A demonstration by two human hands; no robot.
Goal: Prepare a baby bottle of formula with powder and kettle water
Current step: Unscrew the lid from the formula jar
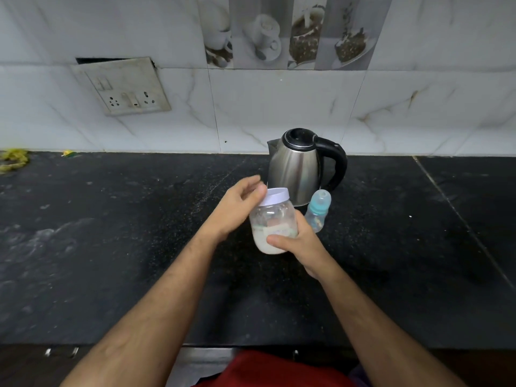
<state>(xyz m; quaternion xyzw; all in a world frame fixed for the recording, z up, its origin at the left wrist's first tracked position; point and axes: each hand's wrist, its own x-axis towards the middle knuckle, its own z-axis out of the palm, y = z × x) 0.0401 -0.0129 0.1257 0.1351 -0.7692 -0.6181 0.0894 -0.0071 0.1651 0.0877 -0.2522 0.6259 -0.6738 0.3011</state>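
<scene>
1. One kettle (296, 166), steel with a black lid and black handle, stands on the dark desk (111, 247) against the tiled wall; it serves as the landmark here
2. One jar (272, 222), clear plastic with a white screw lid (276, 196), is held just in front of the kettle, tilted slightly; pale powder fills roughly its lower half, and a label on its side is too blurred to read
3. One baby bottle (318, 210), clear with a blue-green collar and cap, stands just in front of the kettle and to the right of the jar; its lower part is partly hidden behind the right hand
4. Two hands: the right hand (303, 247) has its grip closed round the jar's lower body, thumb across the front; the left hand (237, 208) has curled fingers at the left edge of the lid, thumb tip touching the rim; whether the other fingers actually clasp the lid cannot be told, since they lie behind it
5. One socket plate (122, 86) sits on the wall, well left of the kettle and above it; one strip of four pictured tiles (284, 32) runs above the kettle
6. Yellow-green scraps (14, 160) lie far left of the kettle at the desk's back edge, cut off by the frame; what they are is unclear
7. A red garment (279, 370) is cut off at the bottom edge
</scene>
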